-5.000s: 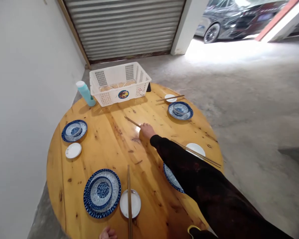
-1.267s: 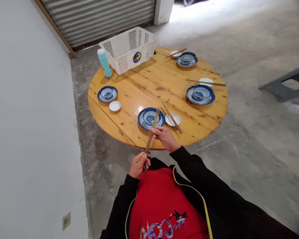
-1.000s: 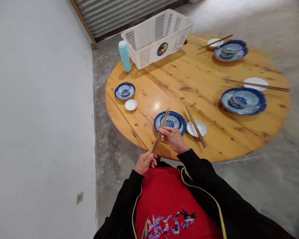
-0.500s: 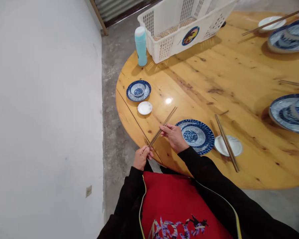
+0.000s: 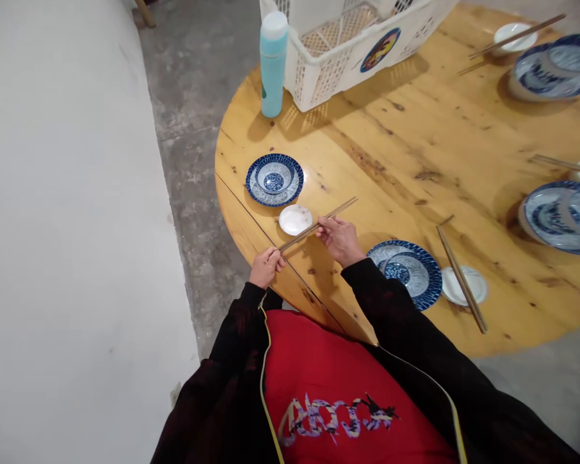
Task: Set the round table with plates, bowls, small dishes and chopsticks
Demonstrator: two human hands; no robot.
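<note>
A pair of brown chopsticks (image 5: 299, 237) is held between both hands, slanting up to the right. My left hand (image 5: 267, 266) is closed round the lower left end. My right hand (image 5: 341, 240) pinches the pair farther up, with the thin tips sticking out beyond the fingers. Just past the chopsticks lies a small white saucer (image 5: 295, 220). Behind it a blue-patterned bowl (image 5: 273, 177) sits on a blue-rimmed plate (image 5: 254, 193). Right of my right forearm is another blue-rimmed plate (image 5: 434, 283) with a bowl on it, partly covered by the sleeve.
Chopsticks (image 5: 461, 280) rest across a white saucer (image 5: 478, 283) at the right. A light-blue bottle (image 5: 273, 71) stands by a white plastic basket (image 5: 319, 80) at the back. More plates (image 5: 529, 216) with bowls stand far right. A white wall (image 5: 72, 225) rises on the left.
Both hands have moved with the chopsticks toward the far-left saucer, and the chopsticks now lie at a flatter slant. The camera view has shifted, too.
</note>
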